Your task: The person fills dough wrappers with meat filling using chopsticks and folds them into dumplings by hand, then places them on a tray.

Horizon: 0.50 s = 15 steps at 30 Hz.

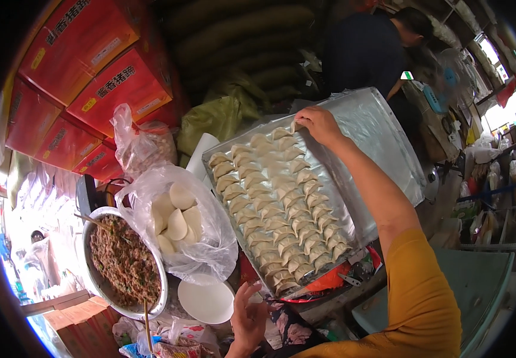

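Note:
My right hand (318, 124) reaches to the far edge of a plastic-lined metal tray (329, 179), its fingers pinching a folded dumpling (294, 127) at the end of a row. Rows of pleated dumplings (256, 179) cover the tray's left and middle. Low in the view my left hand (250, 315) is raised with fingers apart and nothing in it, beside a white bowl (206, 300). Left of the tray, an opened plastic bag (220, 241) holds round dough wrappers (177, 225). A metal basin (165, 286) of minced meat filling (123, 264) stands next to it, with wooden sticks (147, 329) in it.
A second plastic-covered tray (374, 134) adjoins at right. Red cartons (101, 89) are stacked at far left, near a tied plastic bag (144, 152). A person (365, 49) in dark clothing is beyond the trays. A green chair or stool (468, 286) stands at right.

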Each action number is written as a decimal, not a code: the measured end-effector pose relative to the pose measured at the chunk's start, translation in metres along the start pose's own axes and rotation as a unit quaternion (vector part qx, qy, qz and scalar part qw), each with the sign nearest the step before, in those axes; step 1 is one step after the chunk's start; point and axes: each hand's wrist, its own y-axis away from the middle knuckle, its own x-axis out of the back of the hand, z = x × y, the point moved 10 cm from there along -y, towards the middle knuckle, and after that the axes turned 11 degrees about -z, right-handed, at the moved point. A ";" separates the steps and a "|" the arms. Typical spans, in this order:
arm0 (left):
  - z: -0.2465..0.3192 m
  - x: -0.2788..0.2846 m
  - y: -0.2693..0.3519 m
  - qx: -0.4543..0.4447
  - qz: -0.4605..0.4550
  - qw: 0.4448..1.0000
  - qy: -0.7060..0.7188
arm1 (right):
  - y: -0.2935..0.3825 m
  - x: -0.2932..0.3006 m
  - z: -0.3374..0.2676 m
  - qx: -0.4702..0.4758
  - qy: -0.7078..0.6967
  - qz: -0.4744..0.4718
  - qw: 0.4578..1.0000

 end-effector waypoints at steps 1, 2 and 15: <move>-0.003 0.002 0.002 0.000 0.004 1.000 0.001 | -0.002 -0.005 0.002 -0.021 -0.006 -0.018 1.000; -0.005 0.003 0.005 -0.008 0.005 1.000 -0.005 | -0.002 -0.005 -0.003 -0.014 0.008 -0.014 1.000; 0.002 0.011 0.014 -0.010 -0.004 1.000 -0.014 | 0.004 -0.007 -0.015 0.077 0.126 0.028 0.989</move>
